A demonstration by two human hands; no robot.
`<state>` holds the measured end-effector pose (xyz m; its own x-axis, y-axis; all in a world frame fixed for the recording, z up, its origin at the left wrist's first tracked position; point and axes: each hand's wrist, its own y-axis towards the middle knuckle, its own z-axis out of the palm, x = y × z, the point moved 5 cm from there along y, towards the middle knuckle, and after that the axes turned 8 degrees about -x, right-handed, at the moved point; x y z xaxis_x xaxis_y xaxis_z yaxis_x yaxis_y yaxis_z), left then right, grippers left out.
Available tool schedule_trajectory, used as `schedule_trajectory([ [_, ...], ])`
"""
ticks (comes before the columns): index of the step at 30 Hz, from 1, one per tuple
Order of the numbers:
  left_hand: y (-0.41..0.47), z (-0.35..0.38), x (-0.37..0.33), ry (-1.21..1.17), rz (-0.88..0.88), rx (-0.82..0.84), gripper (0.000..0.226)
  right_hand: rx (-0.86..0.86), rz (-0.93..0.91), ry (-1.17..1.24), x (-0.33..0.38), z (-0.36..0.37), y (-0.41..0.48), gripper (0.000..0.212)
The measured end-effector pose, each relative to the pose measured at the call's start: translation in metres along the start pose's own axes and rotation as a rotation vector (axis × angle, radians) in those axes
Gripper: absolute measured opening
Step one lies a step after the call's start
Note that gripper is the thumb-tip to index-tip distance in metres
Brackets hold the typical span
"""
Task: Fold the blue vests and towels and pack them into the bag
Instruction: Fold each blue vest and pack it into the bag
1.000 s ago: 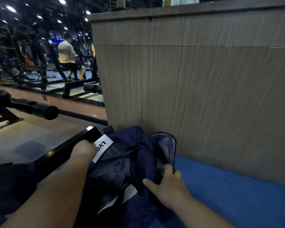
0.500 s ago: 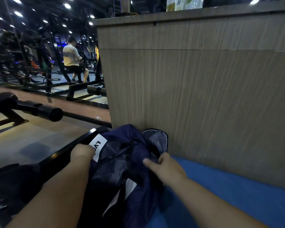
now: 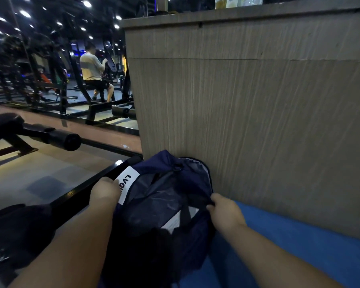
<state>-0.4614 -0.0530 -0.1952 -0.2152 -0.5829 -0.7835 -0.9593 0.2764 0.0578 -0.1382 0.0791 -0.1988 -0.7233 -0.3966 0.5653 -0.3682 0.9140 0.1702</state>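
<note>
Beside the counter (image 3: 258, 121), the left hand (image 3: 105, 191) and right hand (image 3: 227, 210) are gripping opposite rims of the bag (image 3: 160, 196), spreading it wider than before.

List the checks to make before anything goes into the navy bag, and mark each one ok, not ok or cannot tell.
1. Left hand grips the navy bag at its rim beside the white label: ok.
2. Right hand pinches the opposite rim in its fingers: ok.
3. Bag mouth is spread open between the hands: ok.
4. Room left inside the bag: cannot tell, the interior is dark.
5. A hand free to pack with: not ok, both hold the bag.
6. Bag is supported, lying on the blue surface by the wooden counter: ok.
</note>
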Motion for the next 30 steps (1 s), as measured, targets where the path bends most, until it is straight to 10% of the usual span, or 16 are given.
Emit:
schedule_trajectory([
  [12, -0.038, 0.019, 0.011, 0.021, 0.153, 0.000, 0.006, -0.052, 0.014, -0.013, -0.014, 0.007, 0.001, 0.018],
  [17, -0.041, 0.023, 0.007, 0.031, 0.176, -0.005, 0.014, -0.290, -0.327, -0.044, 0.034, 0.000, -0.022, 0.031],
  [23, -0.039, 0.021, 0.005, 0.021, 0.178, -0.011, 0.018, 0.199, -0.306, -0.319, 0.036, 0.052, -0.047, 0.089],
  [30, -0.001, -0.002, 0.022, -0.027, 0.056, -0.093, 0.011, 0.271, -0.375, -0.471, 0.000, 0.056, -0.024, 0.116],
])
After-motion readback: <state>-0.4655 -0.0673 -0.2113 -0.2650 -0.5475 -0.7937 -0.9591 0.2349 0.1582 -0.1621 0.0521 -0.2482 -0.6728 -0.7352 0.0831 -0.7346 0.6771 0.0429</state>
